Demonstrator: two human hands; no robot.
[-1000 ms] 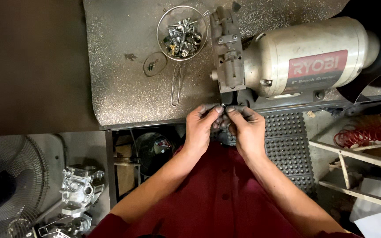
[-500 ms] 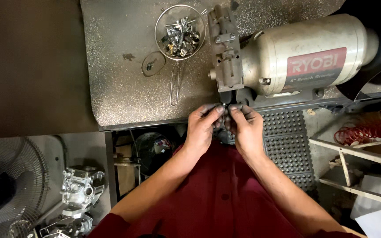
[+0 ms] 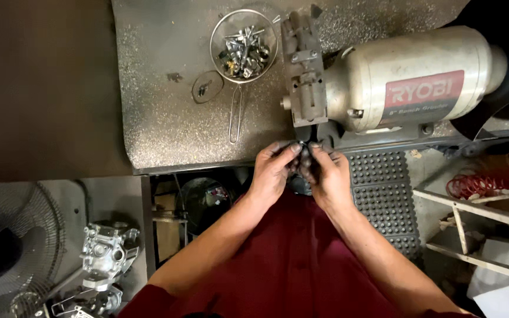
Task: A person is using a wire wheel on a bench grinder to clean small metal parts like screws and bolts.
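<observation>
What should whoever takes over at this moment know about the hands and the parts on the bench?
Left hand: fingers closed on a small dark part at the bench edge.
Right hand: fingers closed on the same part from the other side; both hold it just under the grinder.
Wire strainer on the bench holds small metal pieces; a little round piece lies beside it.
Grey metal housing sits on the floor, lower left.
Done: the part is in grip. What the part is cannot be made out.

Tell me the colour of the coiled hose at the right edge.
Red: the coiled hose lies behind a pale frame; the head view, the only one, shows it clearly.
</observation>
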